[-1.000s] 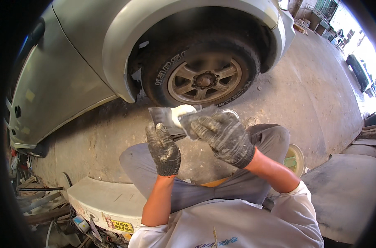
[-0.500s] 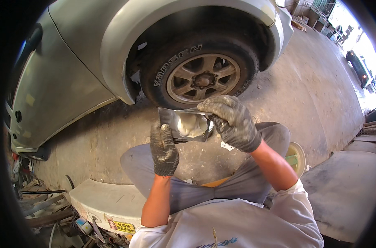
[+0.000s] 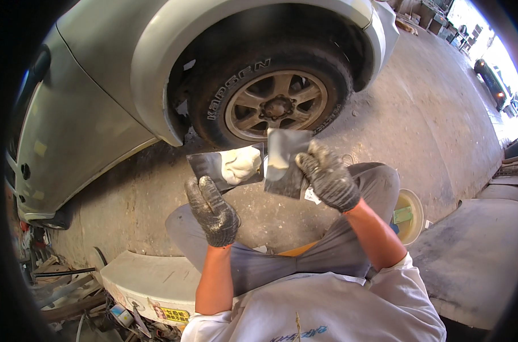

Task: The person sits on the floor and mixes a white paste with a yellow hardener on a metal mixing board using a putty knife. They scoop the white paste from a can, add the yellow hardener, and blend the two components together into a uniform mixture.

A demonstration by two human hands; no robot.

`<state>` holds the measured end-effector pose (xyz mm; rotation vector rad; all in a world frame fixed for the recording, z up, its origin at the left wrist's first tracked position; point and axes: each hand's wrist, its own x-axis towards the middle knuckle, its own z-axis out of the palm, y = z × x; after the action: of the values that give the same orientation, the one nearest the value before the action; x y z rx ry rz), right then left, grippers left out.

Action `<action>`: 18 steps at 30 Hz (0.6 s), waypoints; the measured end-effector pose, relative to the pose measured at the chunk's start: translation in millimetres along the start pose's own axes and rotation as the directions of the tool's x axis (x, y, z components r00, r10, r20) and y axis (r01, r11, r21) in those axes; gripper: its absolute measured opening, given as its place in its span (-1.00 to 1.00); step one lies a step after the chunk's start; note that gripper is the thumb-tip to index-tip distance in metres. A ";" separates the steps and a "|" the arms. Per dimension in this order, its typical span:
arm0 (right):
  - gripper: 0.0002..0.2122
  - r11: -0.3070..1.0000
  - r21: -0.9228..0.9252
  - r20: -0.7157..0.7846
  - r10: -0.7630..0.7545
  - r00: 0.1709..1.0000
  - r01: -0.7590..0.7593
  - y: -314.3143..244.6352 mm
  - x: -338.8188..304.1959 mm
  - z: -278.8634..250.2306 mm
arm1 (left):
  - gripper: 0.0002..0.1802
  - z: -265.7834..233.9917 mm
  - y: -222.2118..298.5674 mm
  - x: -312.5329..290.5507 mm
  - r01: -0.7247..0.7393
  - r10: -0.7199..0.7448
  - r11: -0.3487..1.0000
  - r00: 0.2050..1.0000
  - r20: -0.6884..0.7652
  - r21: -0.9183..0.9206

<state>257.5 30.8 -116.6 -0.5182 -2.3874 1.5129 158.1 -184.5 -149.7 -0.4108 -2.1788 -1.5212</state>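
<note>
My left hand (image 3: 213,212), in a dirty dark work glove, is closed on the near edge of a flat dark putty spreader (image 3: 206,166). A thick lump of cream putty (image 3: 240,165) sits on that spreader's right half. My right hand (image 3: 330,179), gloved the same way, grips the right edge of a second dark spreader (image 3: 284,181), held upright with a smear of pale putty on its upper left part. The two blades are side by side, nearly meeting at their facing edges. Both are above my bent knees, in front of the car wheel (image 3: 277,107).
A light-coloured car fender (image 3: 150,68) arches over the wheel ahead. Right of my knee stands a pale bucket (image 3: 418,212) with a green block inside. A loose white panel (image 3: 147,273) lies at the near left, and a large grey panel (image 3: 470,256) at the right.
The two spreaders, overlapping before, are now apart. The left one has shifted left with the putty lump; the right one has turned upright and carries a smear.
</note>
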 end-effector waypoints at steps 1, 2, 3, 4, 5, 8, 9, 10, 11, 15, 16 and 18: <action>-0.85 0.966 -0.144 -0.045 -0.223 0.974 0.214 6.1 -1.3 10.6 | -0.74 2.0 3.6 0.1 -0.084 0.083 0.995 0.997 0.007 0.052; -0.85 0.865 -0.330 -0.068 -0.421 0.905 0.378 11.9 0.3 22.1 | -0.75 3.2 6.8 -1.8 -0.109 0.107 0.986 0.994 0.023 0.129; -0.85 0.783 -0.408 -0.097 -0.548 0.831 0.469 16.3 2.7 33.0 | -0.75 3.8 8.0 -2.4 -0.098 0.096 0.994 0.994 0.055 0.047; -0.85 0.868 -0.288 -0.036 -0.431 0.902 0.404 21.0 2.3 38.0 | -0.77 3.3 9.0 -6.1 -0.030 0.030 1.000 0.995 0.093 -0.007; -0.85 0.972 -0.145 0.025 -0.183 0.983 0.185 24.2 3.0 42.0 | -0.78 2.8 9.1 -9.0 0.042 -0.034 0.997 0.990 0.134 -0.058; -0.84 0.999 -0.019 0.054 -0.029 0.998 0.030 25.6 4.9 46.4 | -0.68 -2.7 5.6 -7.5 -0.529 0.454 0.818 0.836 0.308 0.229; -0.84 0.998 -0.002 0.056 -0.068 0.996 0.068 23.9 6.5 46.2 | -0.60 -4.4 5.9 -5.9 -0.723 0.604 0.622 0.687 0.403 0.300; -0.86 0.991 -0.037 0.040 -0.125 0.991 0.127 21.6 5.0 43.1 | -0.63 -4.9 8.0 -6.3 -0.663 0.569 0.738 0.712 0.411 0.127; -0.86 0.983 -0.130 0.016 -0.128 0.992 0.129 18.2 7.2 42.2 | -0.66 -5.2 11.6 -7.2 -0.568 0.462 0.814 0.760 0.457 0.122; -0.85 0.987 -0.039 -0.090 -0.156 0.984 0.153 0.1 16.6 36.7 | -0.75 -8.8 27.2 -13.5 -0.190 0.153 0.982 0.829 0.538 0.013; -0.83 0.993 0.079 -0.085 -0.080 0.993 0.086 -5.0 20.9 33.6 | -0.76 -10.7 27.6 -15.6 -0.088 0.066 0.996 0.832 0.550 0.013; -0.82 0.993 0.052 -0.159 -0.097 0.982 0.107 -15.7 32.2 25.2 | -0.77 -15.0 19.0 -15.5 -0.114 0.043 0.987 0.863 0.503 0.112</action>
<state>215.8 18.1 -111.9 -0.4746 -2.2081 1.4396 183.3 -191.7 -138.0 -0.9244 -2.5976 -1.3088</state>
